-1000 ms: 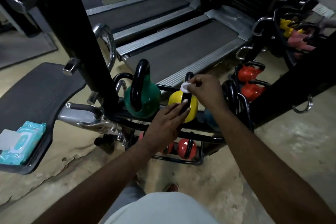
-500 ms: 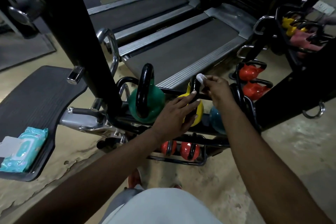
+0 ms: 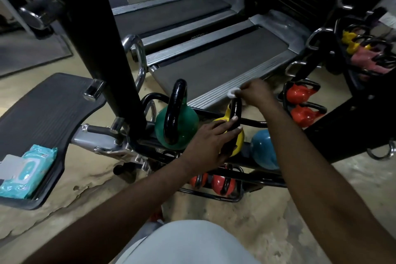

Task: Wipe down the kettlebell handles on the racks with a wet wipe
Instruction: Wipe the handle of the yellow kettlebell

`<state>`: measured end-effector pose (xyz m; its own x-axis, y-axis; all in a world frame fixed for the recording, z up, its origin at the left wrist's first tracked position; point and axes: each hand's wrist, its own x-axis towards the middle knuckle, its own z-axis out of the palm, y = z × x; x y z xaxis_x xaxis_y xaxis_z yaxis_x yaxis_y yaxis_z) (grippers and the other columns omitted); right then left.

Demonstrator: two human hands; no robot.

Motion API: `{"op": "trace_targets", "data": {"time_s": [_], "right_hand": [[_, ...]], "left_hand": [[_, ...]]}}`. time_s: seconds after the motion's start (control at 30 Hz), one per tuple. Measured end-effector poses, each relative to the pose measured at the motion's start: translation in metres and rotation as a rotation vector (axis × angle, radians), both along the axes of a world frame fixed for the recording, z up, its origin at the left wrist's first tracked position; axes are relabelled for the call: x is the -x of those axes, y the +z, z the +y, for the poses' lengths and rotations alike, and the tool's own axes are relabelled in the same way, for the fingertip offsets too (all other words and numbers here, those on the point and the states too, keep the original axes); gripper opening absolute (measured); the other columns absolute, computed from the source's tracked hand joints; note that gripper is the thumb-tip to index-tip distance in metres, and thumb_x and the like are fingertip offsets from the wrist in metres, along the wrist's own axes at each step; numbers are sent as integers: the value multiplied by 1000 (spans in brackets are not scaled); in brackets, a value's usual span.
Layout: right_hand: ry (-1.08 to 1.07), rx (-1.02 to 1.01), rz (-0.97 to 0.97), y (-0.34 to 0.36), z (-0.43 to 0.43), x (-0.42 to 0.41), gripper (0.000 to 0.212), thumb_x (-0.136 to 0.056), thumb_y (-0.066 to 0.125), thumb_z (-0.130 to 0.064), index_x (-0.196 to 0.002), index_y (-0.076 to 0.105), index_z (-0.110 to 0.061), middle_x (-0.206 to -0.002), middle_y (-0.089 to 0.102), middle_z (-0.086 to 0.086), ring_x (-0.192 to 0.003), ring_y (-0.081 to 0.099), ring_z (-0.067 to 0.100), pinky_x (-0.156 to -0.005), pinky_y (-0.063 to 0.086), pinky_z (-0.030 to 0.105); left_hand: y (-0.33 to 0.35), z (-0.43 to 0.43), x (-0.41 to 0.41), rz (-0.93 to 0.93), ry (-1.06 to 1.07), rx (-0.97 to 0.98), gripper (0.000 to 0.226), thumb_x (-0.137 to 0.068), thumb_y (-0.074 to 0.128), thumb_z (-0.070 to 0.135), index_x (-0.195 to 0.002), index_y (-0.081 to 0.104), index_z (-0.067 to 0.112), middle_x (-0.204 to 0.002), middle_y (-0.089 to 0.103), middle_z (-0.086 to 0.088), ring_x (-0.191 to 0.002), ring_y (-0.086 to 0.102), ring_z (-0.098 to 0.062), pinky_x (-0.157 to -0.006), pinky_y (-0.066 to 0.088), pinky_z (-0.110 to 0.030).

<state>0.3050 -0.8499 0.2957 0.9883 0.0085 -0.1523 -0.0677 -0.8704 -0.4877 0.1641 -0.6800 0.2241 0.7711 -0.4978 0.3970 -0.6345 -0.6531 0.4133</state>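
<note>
Kettlebell handles are being wiped at the low rack (image 3: 254, 123) on the floor. At this moment the person is working on the yellow kettlebell (image 3: 239, 142), which is sitting on the upper shelf between the green kettlebell (image 3: 189, 123) and the blue kettlebell (image 3: 262, 148). The right hand (image 3: 256, 92) is pinching a small bunched wet wipe (image 3: 232, 92) and pressing it on the top of the black handle (image 3: 236, 108). The left hand (image 3: 211, 142) is lying with nearly straight fingers against the lower part of this handle, gripping nothing; I think it is only steadying the weight.

How much is done, I cannot tell, because no handle is showing a wet trace. I am judging that much is remaining: the blue one, the red kettlebells (image 3: 221, 184) on the lower shelf, the orange kettlebells (image 3: 300, 94) at the right, and a second rack (image 3: 351, 44) farther right with more weights.

A pack of wipes (image 3: 27, 173) is lying on a black footplate (image 3: 42, 109), well apart at the left. Treadmills (image 3: 214, 60) are standing behind. A thick black post (image 3: 111, 49) is rising just beside the green kettlebell, and the upper bars are partly covering the lower shelf, so reaching there is probably going to be awkward.
</note>
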Motion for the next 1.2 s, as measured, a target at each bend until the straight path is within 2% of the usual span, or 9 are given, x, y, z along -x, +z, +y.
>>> {"op": "trace_targets", "data": {"time_s": [0.13,0.23,0.3,0.53,0.67,0.77,0.9,1.07,1.2], "right_hand": [[-284,-664,202,-22,-16,-5,32,-80,80,-20,-102,72,2,-87,68,12,-83,65,22,-73,56,34],[-305,-686,441,-25,-15,-21,41,-81,79,-20,-117,67,-5,-103,69,10,-92,65,21,-74,55,30],[-271,-493,481,-23,-10,-36,35,-82,78,-24,-111,68,-9,-103,68,12,-88,63,21,-71,53,32],[388,766,318,13,71,-30,25,-82,75,-30,-84,57,-12,-79,57,4,-79,61,22,-71,51,33],[464,859,365,4,81,-34,28,-76,80,-29,-79,57,-13,-79,56,5,-85,62,25,-80,55,34],[432,851,308,12,74,-32,26,-80,76,-30,-85,61,-9,-75,58,5,-71,61,21,-67,51,30],[206,524,260,17,37,-35,26,-83,71,-38,-82,67,-12,-72,63,5,-61,60,17,-57,46,26],[-246,-328,443,-8,-6,-18,20,-95,55,-12,-106,65,2,-80,65,18,-64,65,27,-52,57,32],[-331,-621,414,-14,-1,9,25,-97,45,-3,-77,60,-11,-72,58,10,-62,57,19,-58,53,31]], "left_hand": [[2,2,-5,8,-23,11,55,-88,64,33,-141,52,22,-154,40,-1,-140,39,-25,-105,41,-45],[0,3,-6,3,-39,-13,64,-84,70,32,-143,50,21,-155,38,-2,-140,40,-23,-105,42,-44],[-1,3,-5,-6,-32,-64,70,-82,73,33,-145,46,23,-158,34,-1,-141,37,-21,-106,41,-42],[-3,0,2,21,18,-97,62,-94,58,40,-150,35,29,-162,22,3,-142,33,-17,-111,36,-40],[-4,1,1,33,22,-118,62,-96,55,43,-151,30,33,-163,18,5,-144,29,-16,-113,33,-41],[-2,3,0,21,17,-123,62,-94,56,44,-151,32,33,-162,21,5,-145,29,-15,-113,33,-42],[-1,4,-1,-7,4,-44,61,-91,62,39,-147,42,28,-159,30,3,-140,39,-18,-110,36,-42],[-3,3,-4,-30,-14,20,60,-86,68,33,-142,50,23,-156,36,1,-136,45,-19,-107,39,-42],[-1,4,-6,-39,-39,29,56,-87,66,31,-140,53,22,-155,39,0,-136,46,-20,-105,40,-44]]}}
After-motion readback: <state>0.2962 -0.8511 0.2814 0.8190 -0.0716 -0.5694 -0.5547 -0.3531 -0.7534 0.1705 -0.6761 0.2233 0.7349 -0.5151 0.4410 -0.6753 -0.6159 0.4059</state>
